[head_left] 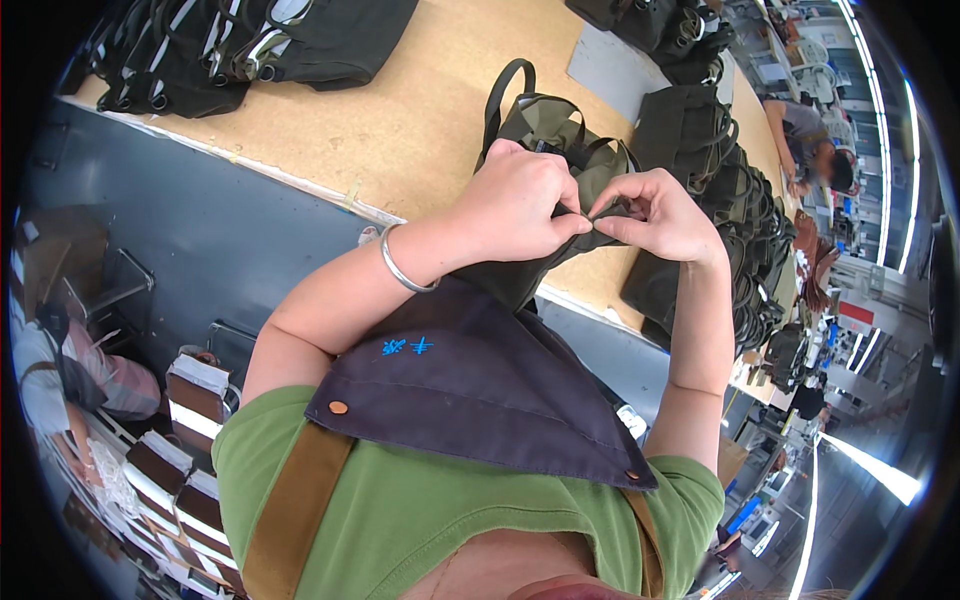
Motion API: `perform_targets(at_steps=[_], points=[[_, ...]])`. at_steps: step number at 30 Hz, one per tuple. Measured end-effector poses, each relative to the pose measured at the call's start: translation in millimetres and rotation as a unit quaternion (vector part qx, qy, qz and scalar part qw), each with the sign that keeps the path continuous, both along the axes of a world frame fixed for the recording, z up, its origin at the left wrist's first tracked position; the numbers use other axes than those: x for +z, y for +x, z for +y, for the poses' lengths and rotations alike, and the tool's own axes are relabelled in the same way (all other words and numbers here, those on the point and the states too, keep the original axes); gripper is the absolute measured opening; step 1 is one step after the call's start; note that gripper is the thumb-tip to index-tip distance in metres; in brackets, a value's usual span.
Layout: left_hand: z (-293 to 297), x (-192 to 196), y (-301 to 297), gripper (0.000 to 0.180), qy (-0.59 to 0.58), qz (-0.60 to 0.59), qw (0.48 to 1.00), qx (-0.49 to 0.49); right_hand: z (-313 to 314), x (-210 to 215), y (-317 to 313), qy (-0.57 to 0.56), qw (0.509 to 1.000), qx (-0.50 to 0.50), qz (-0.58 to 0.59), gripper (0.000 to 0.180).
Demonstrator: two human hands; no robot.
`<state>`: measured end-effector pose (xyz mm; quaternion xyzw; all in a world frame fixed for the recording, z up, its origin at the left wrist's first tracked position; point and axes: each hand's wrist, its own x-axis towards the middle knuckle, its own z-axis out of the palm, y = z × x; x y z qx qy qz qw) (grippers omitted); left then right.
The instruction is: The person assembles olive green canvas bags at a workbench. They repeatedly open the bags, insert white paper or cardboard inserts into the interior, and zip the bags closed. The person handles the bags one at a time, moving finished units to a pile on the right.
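Note:
A dark bag with an olive-green inside (pixel 548 117) lies at the table's near edge, its mouth open and a black loop handle (pixel 497 98) standing up at the far side. My left hand (pixel 522 203) is closed on the bag's rim, thumb and forefinger pinched together. Close beside it, my right hand (pixel 662 218) pinches the same rim between thumb and fingertips, its other fingers curled. The two thumb tips nearly meet. What lies right between the fingertips is too small to make out. Dark cloth of the bag hangs below my hands toward my apron (pixel 470 390).
Piled dark bags (pixel 690 130) run along the right of the tan table (pixel 420 120); more bags (pixel 340 45) lie at its far left. A grey sheet (pixel 612 72) rests at the back. One person (pixel 805 140) works at right, another (pixel 75 370) at lower left beside stacked brown-and-white pieces (pixel 198 385).

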<state>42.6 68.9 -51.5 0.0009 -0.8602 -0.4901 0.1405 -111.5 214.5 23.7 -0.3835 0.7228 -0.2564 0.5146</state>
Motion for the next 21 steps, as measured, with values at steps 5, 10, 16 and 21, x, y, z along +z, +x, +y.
perform_targets(at_steps=[5,10,16,21], points=[[-15,0,-1,0.020,0.035,-0.017,0.996,-0.081,-8,3,5,-0.013,0.999,0.027,0.020,0.008],[-24,8,4,0.022,0.021,-0.074,0.995,-0.066,-7,1,5,-0.013,0.999,0.038,0.026,0.009],[-22,3,3,0.021,0.057,-0.017,0.996,-0.065,-7,3,6,-0.014,0.997,0.049,0.052,0.011],[-19,1,4,0.018,0.059,0.030,0.995,-0.077,-6,-1,6,-0.060,0.992,0.081,0.082,0.014]])
